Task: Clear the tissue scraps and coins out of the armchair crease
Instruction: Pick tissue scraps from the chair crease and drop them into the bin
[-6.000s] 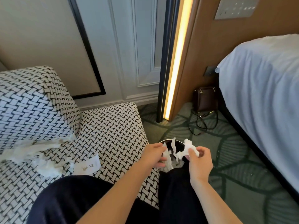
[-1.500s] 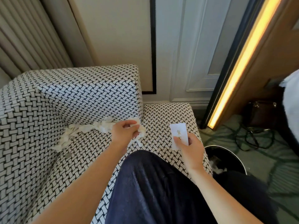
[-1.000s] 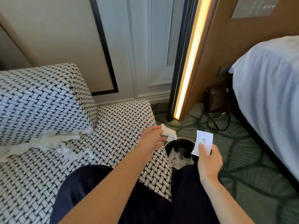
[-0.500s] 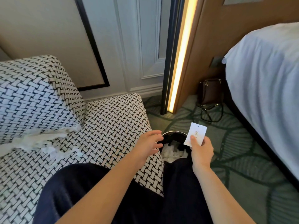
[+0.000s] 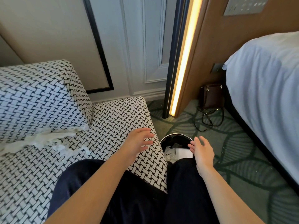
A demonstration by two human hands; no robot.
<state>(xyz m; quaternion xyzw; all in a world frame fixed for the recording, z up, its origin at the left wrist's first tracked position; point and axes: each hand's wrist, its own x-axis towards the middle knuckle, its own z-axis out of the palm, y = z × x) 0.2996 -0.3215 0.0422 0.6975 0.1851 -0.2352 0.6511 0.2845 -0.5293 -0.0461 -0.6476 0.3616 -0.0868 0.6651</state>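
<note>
Cream panelled wall (image 5: 150, 46), glowing vertical light strip (image 5: 184, 62), green patterned carpet (image 5: 234, 143), white-sheeted bed (image 5: 267, 94), brown handbag (image 5: 211, 97)

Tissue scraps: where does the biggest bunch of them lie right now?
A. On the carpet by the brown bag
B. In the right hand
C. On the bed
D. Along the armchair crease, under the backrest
D: the long bunch of tissue scraps lies along the armchair crease; both hands are open and hold nothing.

Bright, sharp view; warm light strip (image 5: 182, 62) glows, edges bowed
</note>
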